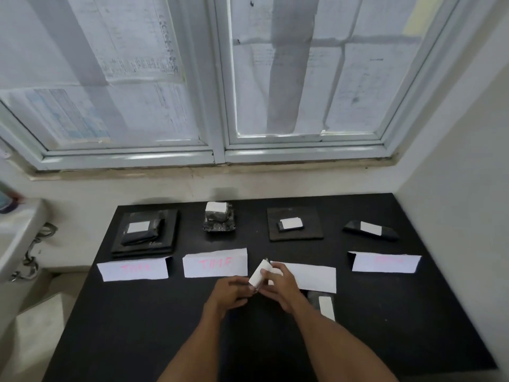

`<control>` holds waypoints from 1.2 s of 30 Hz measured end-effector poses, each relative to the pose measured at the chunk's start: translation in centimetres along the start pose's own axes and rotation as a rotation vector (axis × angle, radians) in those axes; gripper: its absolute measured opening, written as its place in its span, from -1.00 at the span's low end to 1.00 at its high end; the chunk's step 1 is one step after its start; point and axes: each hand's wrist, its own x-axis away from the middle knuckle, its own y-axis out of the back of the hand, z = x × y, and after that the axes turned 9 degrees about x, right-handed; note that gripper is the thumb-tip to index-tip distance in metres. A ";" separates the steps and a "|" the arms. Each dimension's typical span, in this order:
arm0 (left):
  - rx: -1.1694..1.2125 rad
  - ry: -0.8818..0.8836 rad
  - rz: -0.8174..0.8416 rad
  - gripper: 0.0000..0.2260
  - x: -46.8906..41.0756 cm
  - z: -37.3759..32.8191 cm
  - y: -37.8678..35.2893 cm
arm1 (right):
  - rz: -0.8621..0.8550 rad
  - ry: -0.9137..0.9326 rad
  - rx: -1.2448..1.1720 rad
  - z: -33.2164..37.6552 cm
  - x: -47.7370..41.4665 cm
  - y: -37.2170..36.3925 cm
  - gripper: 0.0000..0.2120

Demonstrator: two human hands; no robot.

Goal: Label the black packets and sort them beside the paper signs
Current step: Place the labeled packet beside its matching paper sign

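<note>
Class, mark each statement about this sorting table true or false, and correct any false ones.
1. Four paper signs are set in a row on the table. True.
2. The left hand and right hand together hold one small packet. True.
3. The table is white. False: it is black.
4. Nothing lies behind the far-right sign. False: a labelled packet lies there.
</note>
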 end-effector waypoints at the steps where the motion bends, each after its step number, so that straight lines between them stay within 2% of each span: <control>1: 0.034 -0.014 0.017 -0.70 -0.1 -0.8 -0.5 | -0.007 0.024 -0.001 1.2 0.3 0.6 -0.81; 4: 0.077 0.021 0.155 -0.73 0.3 -3.6 -1.9 | -0.027 0.087 -0.053 4.5 1.0 2.1 -0.91; 9: 0.039 0.037 0.298 -0.72 0.5 -7.0 -3.5 | 0.020 0.151 -0.148 7.9 2.1 3.6 -0.74; 14: 0.066 0.028 0.419 -0.86 1.2 -8.8 -5.6 | 0.042 0.134 -0.172 8.7 2.9 3.5 -0.67; 18: 0.155 -0.004 0.426 -0.90 1.2 -9.3 -6.5 | 0.028 0.150 -0.175 9.0 3.4 3.6 -0.68; 22: 0.214 -0.021 0.411 -0.89 0.6 -9.0 -6.7 | -0.083 0.257 -0.039 9.4 4.1 3.9 -0.80; 25: 0.271 -0.078 0.324 -0.86 -0.1 -9.0 -7.0 | -0.188 0.365 0.115 9.7 4.2 4.4 -0.85; 27: 0.313 -0.131 0.277 -0.78 -0.7 -9.0 -7.3 | -0.159 0.380 0.227 9.6 4.6 4.6 -0.83; 31: 0.311 -0.200 0.288 -0.50 -1.5 -9.1 -9.1 | -0.068 0.363 0.388 9.1 5.0 6.2 -0.65; 36: 0.108 -0.147 0.388 -0.65 -2.3 -9.0 -11.4 | -0.061 0.306 0.373 8.9 4.8 10.4 -0.65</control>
